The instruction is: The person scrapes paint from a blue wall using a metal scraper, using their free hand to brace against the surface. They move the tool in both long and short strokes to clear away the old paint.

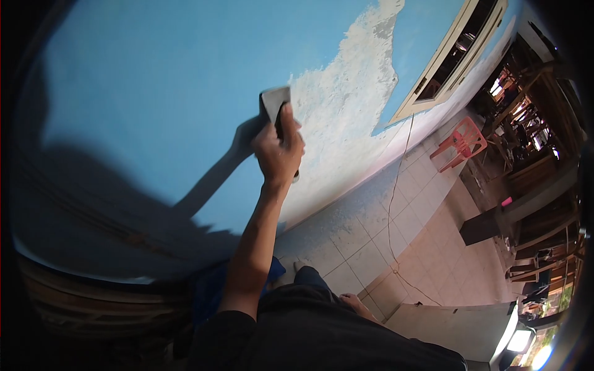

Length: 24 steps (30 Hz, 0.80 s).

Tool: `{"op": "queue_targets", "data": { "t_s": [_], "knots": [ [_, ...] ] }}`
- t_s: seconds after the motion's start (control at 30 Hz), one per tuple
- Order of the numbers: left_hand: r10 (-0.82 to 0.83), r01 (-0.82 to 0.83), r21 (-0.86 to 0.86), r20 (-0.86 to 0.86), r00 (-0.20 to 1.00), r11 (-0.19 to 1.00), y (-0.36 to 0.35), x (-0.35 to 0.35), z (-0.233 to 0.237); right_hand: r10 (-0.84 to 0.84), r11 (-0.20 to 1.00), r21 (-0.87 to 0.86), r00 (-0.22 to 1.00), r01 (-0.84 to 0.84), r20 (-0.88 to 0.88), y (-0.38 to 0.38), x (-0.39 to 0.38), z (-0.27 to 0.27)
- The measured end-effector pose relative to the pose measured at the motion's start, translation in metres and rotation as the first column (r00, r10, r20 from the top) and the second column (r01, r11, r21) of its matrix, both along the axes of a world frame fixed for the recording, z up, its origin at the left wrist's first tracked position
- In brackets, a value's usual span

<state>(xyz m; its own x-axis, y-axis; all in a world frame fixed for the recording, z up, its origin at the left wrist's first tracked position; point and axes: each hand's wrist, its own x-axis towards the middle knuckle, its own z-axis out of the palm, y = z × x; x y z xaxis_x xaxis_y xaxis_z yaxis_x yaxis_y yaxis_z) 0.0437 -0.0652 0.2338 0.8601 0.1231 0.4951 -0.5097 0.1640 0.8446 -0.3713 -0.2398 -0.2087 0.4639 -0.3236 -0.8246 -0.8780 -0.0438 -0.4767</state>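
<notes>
My left hand (pixel 278 148) is closed around a scraper, its thumb laid along the tool toward the blade. The scraper's wide flat metal blade (pixel 276 97) is at the wall, right where the blue paint (pixel 185 80) borders a rough whitish bare patch (pixel 334 105). The end of the handle shows below my fist. Low by my waist, my right hand (pixel 352 303) hangs near my leg; its fingers are mostly hidden.
A framed window (pixel 445 62) is set in the wall on the right. Below lies a tiled floor (pixel 365 253) with a thin cable (pixel 390 210) across it. A pink plastic chair (pixel 461 145) stands farther off, near a dark post (pixel 482 227). A bright lamp (pixel 521 340) shines at lower right.
</notes>
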Motion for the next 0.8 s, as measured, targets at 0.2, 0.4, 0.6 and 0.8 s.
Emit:
{"op": "queue_targets", "data": {
  "t_s": [0.2, 0.4, 0.6, 0.8],
  "knots": [
    [0.009, -0.015, 0.069, 0.087, 0.996, 0.998, -0.002, 0.007, 0.021, 0.024, 1.000, 0.018, 0.999, -0.023, -0.034, 0.001, -0.002, 0.008],
    [0.016, -0.015, 0.045, -0.017, 1.000, 0.999, 0.000, -0.005, -0.004, -0.007, 1.000, -0.024, 1.000, 0.007, -0.025, -0.002, -0.003, 0.000],
    [-0.030, 0.030, 0.073, -0.009, 1.000, 0.997, -0.001, 0.002, 0.028, 0.039, 0.999, 0.005, 0.999, -0.039, -0.027, -0.002, -0.008, 0.001],
    [-0.021, 0.033, 0.093, -0.123, 0.992, 0.995, 0.003, -0.006, 0.008, -0.016, 1.000, 0.015, 0.998, 0.016, -0.054, 0.001, -0.005, -0.001]
  ]
}}
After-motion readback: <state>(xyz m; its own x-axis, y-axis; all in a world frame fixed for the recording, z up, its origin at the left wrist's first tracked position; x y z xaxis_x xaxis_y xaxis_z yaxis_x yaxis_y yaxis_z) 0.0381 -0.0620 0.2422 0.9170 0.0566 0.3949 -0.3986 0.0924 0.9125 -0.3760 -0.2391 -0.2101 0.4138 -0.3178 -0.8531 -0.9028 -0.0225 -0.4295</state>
